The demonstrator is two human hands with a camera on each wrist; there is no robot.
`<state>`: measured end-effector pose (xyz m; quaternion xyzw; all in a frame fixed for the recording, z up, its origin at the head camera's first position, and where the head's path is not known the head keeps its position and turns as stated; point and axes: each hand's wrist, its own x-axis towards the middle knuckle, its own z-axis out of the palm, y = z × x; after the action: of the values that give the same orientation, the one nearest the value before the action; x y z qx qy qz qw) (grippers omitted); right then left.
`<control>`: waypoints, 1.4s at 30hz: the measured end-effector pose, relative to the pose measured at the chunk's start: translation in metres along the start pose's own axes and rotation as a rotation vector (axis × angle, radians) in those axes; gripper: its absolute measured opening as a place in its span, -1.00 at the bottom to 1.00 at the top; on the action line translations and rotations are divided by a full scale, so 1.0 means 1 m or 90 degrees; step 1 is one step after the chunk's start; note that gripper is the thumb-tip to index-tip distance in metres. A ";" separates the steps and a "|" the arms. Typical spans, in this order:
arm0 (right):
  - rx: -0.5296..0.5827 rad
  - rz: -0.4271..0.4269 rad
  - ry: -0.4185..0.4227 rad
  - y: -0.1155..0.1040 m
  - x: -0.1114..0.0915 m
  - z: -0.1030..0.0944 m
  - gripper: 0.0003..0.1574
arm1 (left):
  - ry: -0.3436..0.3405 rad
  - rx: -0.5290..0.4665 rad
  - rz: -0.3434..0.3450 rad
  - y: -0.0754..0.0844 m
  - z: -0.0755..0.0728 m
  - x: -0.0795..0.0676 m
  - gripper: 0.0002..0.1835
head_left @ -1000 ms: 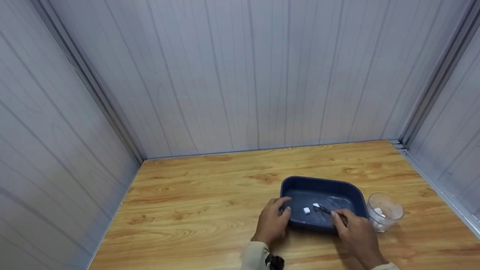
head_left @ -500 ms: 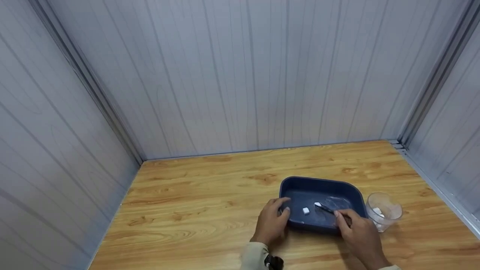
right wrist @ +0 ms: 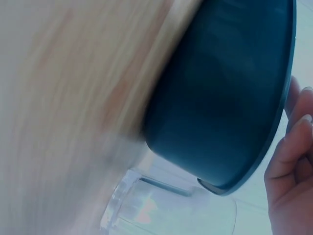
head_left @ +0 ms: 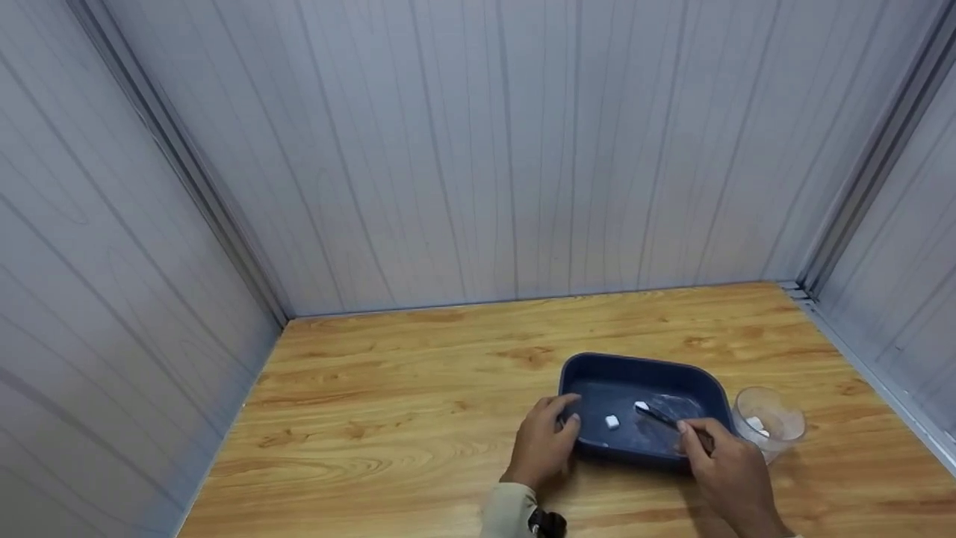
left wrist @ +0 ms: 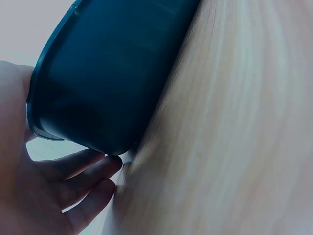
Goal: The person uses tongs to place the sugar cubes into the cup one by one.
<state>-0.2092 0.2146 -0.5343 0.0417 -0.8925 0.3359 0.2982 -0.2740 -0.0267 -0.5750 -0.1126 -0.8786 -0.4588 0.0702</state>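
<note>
A dark blue rectangular tray (head_left: 597, 445) stands on the wooden table. My left hand (head_left: 543, 442) grips its near left corner, thumb and forefinger over the rim; in the left wrist view the other fingers (left wrist: 90, 178) lie by the outer wall. My right hand (head_left: 730, 467) pinches slim dark tweezers (head_left: 661, 416) over the tray's near right side. At their tip is a small white cube (head_left: 641, 406). Another white cube (head_left: 612, 422) lies on the tray floor to the left. The tray wall (right wrist: 220, 88) hides the tweezers in the right wrist view.
Right of the tray stands a clear glass (head_left: 771, 422) with several white cubes in it, close to the right hand. Pale panel walls (head_left: 478, 149) bound the wooden table (head_left: 388, 403) at the back and both sides.
My right hand and the tweezers have shifted a little to the right, and the white cube at the tip has moved with them. The left hand and tray have stayed put.
</note>
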 end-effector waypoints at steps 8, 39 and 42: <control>0.004 -0.015 0.004 0.001 -0.001 -0.010 -0.95 | 0.006 0.012 0.008 0.001 0.000 -0.002 -0.65; -0.033 0.020 0.055 0.005 -0.001 -0.031 -0.94 | 0.003 0.011 0.001 -0.002 0.002 0.003 -0.66; -0.042 0.050 0.043 0.005 -0.001 -0.033 -0.89 | 0.004 0.005 0.003 -0.003 0.003 0.003 -0.66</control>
<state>-0.1931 0.2393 -0.5178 -0.0145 -0.8934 0.3188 0.3161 -0.2773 -0.0255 -0.5780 -0.1133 -0.8799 -0.4554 0.0743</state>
